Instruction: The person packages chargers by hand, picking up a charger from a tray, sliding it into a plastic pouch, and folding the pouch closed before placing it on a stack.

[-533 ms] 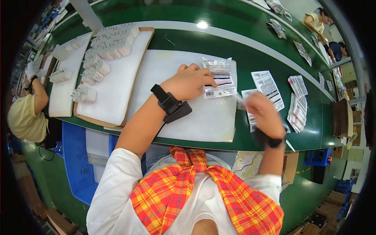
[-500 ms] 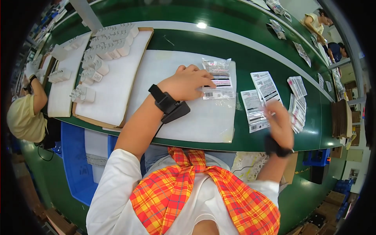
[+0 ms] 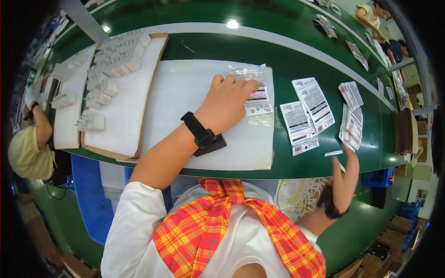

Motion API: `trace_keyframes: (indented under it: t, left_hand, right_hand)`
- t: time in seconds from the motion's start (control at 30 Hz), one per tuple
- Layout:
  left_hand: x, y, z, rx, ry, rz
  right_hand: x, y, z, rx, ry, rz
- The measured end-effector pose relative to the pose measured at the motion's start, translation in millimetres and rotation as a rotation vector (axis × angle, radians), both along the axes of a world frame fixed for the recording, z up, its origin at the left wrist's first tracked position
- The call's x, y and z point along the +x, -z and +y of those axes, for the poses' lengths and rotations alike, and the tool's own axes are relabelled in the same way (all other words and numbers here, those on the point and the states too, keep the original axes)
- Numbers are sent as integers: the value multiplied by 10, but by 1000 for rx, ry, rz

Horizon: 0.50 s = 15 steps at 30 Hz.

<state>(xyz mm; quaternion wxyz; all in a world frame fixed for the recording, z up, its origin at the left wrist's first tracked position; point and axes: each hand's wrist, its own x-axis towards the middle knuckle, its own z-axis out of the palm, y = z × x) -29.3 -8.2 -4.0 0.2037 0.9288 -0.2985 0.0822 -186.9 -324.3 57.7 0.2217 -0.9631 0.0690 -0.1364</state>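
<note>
A clear-and-white printed plastic packet [image 3: 257,74] lies at the right end of a white foam sheet [image 3: 181,92]. My left hand [image 3: 225,102] rests over its left part, fingers apart and bent, partly hiding it. My right hand [image 3: 345,183] is at the table's front edge, thumb and fingers spread. One thin white strip [image 3: 342,167] shows between thumb and fingers, apparently loose; a second strip [image 3: 333,153] is just beyond the thumb. Two overlapping flat packets [image 3: 317,104] lie right of the foam sheet, and a stack of similar packets [image 3: 352,127] is farther right.
White plug adapters [image 3: 99,83] stand in rows on a foam-lined cardboard tray [image 3: 125,116] at left. Below the front edge are a blue bin [image 3: 88,194] and a container of shredded strips [image 3: 303,194]. Beyond a pale rail, packets [image 3: 327,28] lie on a green surface. Co-workers are at both sides.
My right hand has swung right and toward me, from the paired packets to the table edge, its fingers spreading. White strips now show beside it. My left hand stays on its packet.
</note>
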Motion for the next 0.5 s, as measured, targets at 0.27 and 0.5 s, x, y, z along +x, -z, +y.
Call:
trace_keyframes:
  t: [0.27,0.5]
  left_hand:
    - [-10,22,29,-12,-57,-173]
    - [57,87,152,128,-267,-79]
  right_hand:
    - [1742,396,1200,-171,-340,267]
    - [2139,511,1008,-214,-546,237]
